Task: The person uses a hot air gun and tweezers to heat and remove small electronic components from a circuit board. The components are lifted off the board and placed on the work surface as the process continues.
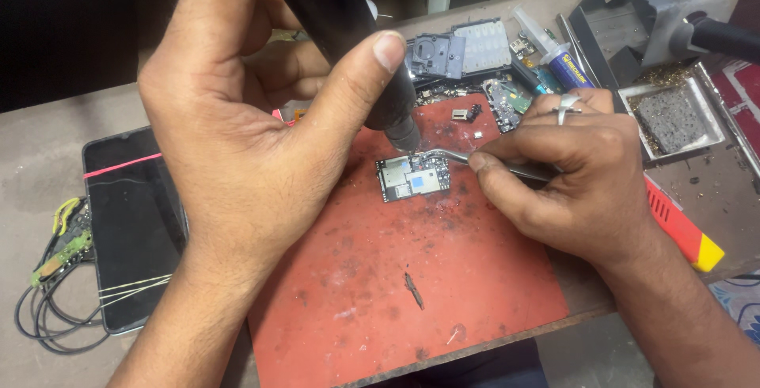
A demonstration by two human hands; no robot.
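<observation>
Presently catalogued, head view (the only view):

1. Circuit board (412,176): small, with metal shields and a blue patch, lying flat near the upper middle of the red work mat (443,293). It sits directly under both tool tips, a position that probably keeps it level and within reach of both hands.

2. Left hand (237,127): fingers curled tight round the dark barrel of a hot-air tool (356,47), thumb pressed along the near side. The barrel is held steeply, nozzle pointing down at the board's top edge; contact with the board cannot be told.

3. Right hand (570,174): thumb and forefinger pinched shut on metal tweezers (467,156), remaining fingers folded, heel of the hand resting on the mat (likely as a steadying brace). The tweezer tips curve in to the board's upper edge, just beside the nozzle. A ring shows on one finger.

4. Surroundings: a dark phone (134,230) with a red band, left of the mat; a bundle of cables (55,293) beside it; a small dark screw-like piece (412,289) lying loose on the mat; grey plastic phone parts (459,51) and a tube with a blue label (554,51) behind the board; a metal tray with a dark sponge (673,115); a red and yellow tool handle (681,230) partly under the right wrist.
</observation>
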